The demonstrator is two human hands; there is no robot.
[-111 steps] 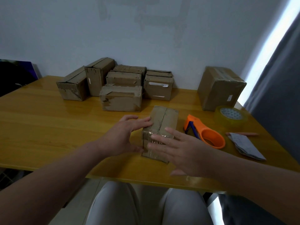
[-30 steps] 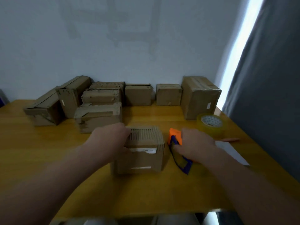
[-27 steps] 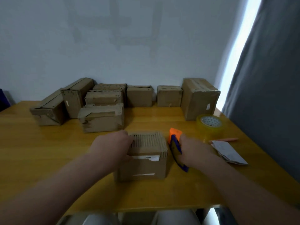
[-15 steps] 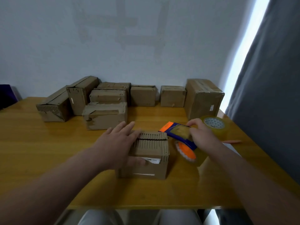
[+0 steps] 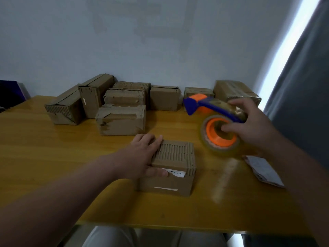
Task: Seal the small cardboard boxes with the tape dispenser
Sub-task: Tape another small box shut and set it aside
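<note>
A small cardboard box with a ribbed top and a white label sits on the wooden table in front of me. My left hand lies on its left side, fingers along the top edge and thumb on the front by the label. Up to the right, my right hand grips the orange and blue tape dispenser in the air above the table, thumb in its orange core, a clear tape roll around it. The dispenser hangs apart from the box.
Several cardboard boxes stand in a group along the back wall, with a larger box at the back right. A folded paper lies on the table at the right. A grey curtain hangs at the right edge.
My right hand has lifted the tape dispenser higher and further right, away from the box. My left hand stays on the box.
</note>
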